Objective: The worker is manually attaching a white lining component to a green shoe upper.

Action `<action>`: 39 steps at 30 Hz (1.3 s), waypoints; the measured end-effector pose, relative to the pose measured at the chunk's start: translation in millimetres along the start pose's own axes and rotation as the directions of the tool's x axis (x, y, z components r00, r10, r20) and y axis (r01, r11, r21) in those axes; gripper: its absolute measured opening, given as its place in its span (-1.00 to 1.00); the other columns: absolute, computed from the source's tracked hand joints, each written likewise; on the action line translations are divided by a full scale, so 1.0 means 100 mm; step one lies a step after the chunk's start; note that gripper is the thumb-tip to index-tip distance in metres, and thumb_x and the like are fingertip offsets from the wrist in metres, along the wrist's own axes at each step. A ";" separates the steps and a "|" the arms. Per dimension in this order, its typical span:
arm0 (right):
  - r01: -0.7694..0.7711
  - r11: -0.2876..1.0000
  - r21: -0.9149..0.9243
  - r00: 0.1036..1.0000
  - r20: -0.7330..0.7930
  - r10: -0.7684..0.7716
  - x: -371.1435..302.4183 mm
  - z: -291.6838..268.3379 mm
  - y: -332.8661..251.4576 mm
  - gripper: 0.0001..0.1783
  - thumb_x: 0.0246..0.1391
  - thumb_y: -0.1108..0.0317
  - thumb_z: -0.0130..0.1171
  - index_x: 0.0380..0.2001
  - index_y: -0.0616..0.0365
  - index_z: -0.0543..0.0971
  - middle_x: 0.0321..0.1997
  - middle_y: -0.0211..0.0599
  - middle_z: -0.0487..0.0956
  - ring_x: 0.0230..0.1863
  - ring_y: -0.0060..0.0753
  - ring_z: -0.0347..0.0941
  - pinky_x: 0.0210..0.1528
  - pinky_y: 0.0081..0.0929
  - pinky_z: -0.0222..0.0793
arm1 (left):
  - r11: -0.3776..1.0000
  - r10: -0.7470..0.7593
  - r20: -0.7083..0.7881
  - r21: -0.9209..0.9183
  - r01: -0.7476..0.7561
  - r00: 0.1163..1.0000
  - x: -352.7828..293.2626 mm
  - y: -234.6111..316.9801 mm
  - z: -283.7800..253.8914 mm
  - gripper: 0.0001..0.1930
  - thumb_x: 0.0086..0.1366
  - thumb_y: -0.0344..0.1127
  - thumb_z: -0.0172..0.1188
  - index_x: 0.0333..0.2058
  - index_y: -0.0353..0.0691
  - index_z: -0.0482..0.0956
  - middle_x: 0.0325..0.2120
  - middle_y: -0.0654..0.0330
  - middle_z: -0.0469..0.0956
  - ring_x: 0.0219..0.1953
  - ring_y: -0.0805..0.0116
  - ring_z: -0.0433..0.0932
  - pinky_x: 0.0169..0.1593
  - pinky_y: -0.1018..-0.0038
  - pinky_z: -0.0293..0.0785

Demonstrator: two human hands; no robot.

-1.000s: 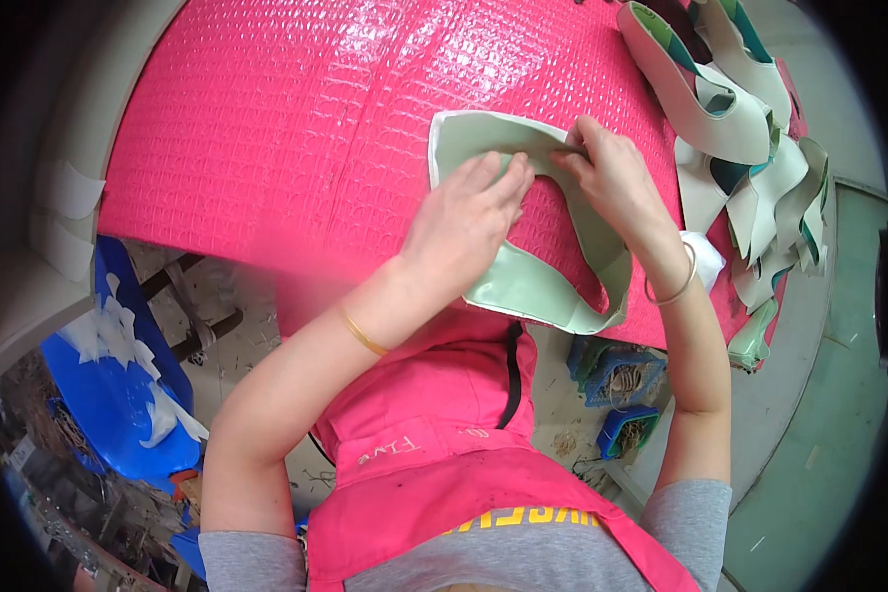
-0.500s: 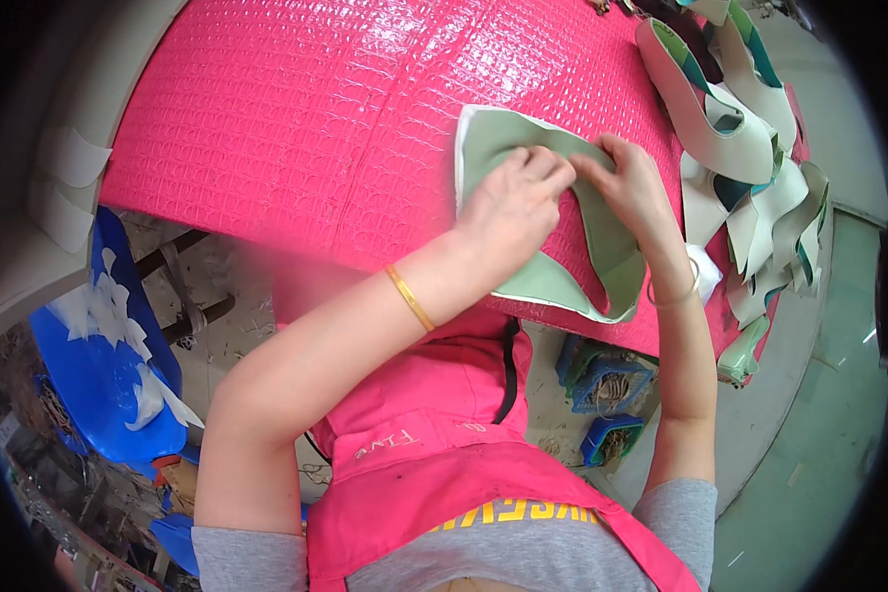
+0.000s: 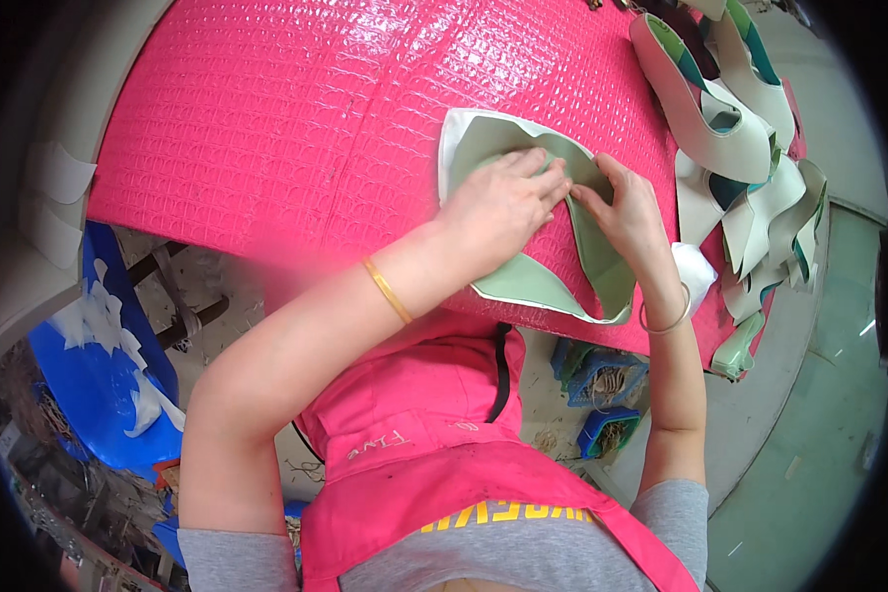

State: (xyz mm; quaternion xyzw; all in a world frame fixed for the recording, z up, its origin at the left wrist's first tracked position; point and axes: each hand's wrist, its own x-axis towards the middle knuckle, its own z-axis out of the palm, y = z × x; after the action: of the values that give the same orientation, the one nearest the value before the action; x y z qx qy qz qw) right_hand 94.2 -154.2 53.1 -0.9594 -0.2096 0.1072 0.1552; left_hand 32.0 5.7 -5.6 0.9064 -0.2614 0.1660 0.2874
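A looped, pale green and white piece that looks like a shoe upper point(image 3: 528, 284) lies on the pink table cover. Its white edge shows at the far left corner, and the green lining faces up. My left hand point(image 3: 503, 205) reaches across it, with bent fingers pressing into the lining near the far edge. Beside those fingertips, my right hand point(image 3: 626, 212) pinches the right-hand band between thumb and forefinger. The two hands almost touch. What lies under the left fingertips is hidden.
Similar white and green uppers point(image 3: 705, 118) are heaped along the right of the pink table point(image 3: 237, 118). A crumpled white wad point(image 3: 696, 271) sits by my right wrist. Scraps lie on a blue chair point(image 3: 109, 395) at left. Blue baskets point(image 3: 607, 431) stand below the table.
The upper has shifted slightly left, together with my left hand. My left fingers have stretched a little flatter, and my right hand has come slightly lower along the band.
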 end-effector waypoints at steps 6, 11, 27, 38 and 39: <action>0.061 0.998 0.004 0.998 -0.010 -0.061 -0.10 0.02 0.07 -0.66 -0.24 0.39 0.23 -0.37 0.32 0.39 -0.39 0.03 0.47 -0.31 0.04 0.42 -0.32 -0.26 0.30 | 0.999 0.007 0.058 -0.046 -0.004 0.998 0.01 -0.02 0.00 -0.61 0.04 -0.29 0.10 -0.11 -0.27 0.42 -0.02 0.18 0.32 0.08 0.23 0.24 0.07 0.37 0.26; -0.280 0.908 0.312 0.946 0.250 0.206 -0.45 -0.19 0.18 -0.48 -0.11 0.39 0.17 -0.04 0.21 0.27 -0.22 -0.01 0.47 -0.34 -0.18 0.46 -0.22 -0.38 0.33 | 0.999 0.012 0.091 -0.053 -0.007 0.996 0.01 -0.01 0.06 -0.56 0.08 -0.25 0.08 -0.02 -0.21 0.36 0.07 0.25 0.25 0.16 0.24 0.13 0.12 0.37 0.20; -0.168 0.980 0.110 0.934 0.334 0.122 -0.68 -0.01 -0.10 -0.43 -0.07 0.51 -0.15 0.08 -0.13 0.29 -0.59 0.16 0.38 -0.55 0.07 0.40 -0.43 -0.12 0.29 | 0.983 0.171 0.311 -0.113 -0.143 0.935 0.09 -0.22 -0.13 -0.58 0.11 -0.25 0.05 0.00 -0.10 0.37 0.11 0.39 0.20 0.17 0.38 0.13 0.14 0.45 0.20; -0.191 0.928 0.319 0.892 0.451 0.029 -0.84 -0.14 -0.07 -0.46 -0.21 0.39 -0.01 -0.02 -0.08 0.43 -0.45 0.05 0.47 -0.49 -0.06 0.40 -0.30 -0.13 0.27 | 0.985 0.174 0.341 -0.069 -0.160 0.924 0.10 -0.23 -0.11 -0.51 0.11 -0.17 0.05 0.05 -0.04 0.30 0.13 0.36 0.17 0.20 0.36 0.08 0.15 0.43 0.16; -0.047 0.991 0.127 0.959 0.283 0.009 -0.88 -0.15 -0.10 -0.45 -0.18 0.35 0.02 0.02 -0.04 0.39 -0.21 0.02 0.40 -0.25 -0.06 0.35 -0.13 -0.10 0.17 | 0.985 0.170 0.336 -0.054 -0.161 0.926 0.07 -0.21 -0.11 -0.51 0.11 -0.17 0.05 0.05 -0.04 0.30 0.13 0.36 0.17 0.20 0.36 0.08 0.15 0.43 0.16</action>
State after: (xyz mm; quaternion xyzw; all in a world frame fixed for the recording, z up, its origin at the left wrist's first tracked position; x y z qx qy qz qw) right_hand 16.2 -187.8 82.4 -0.9248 -0.2085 0.2586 0.1855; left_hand 48.5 24.6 -2.9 0.8924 -0.3847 0.0276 0.2344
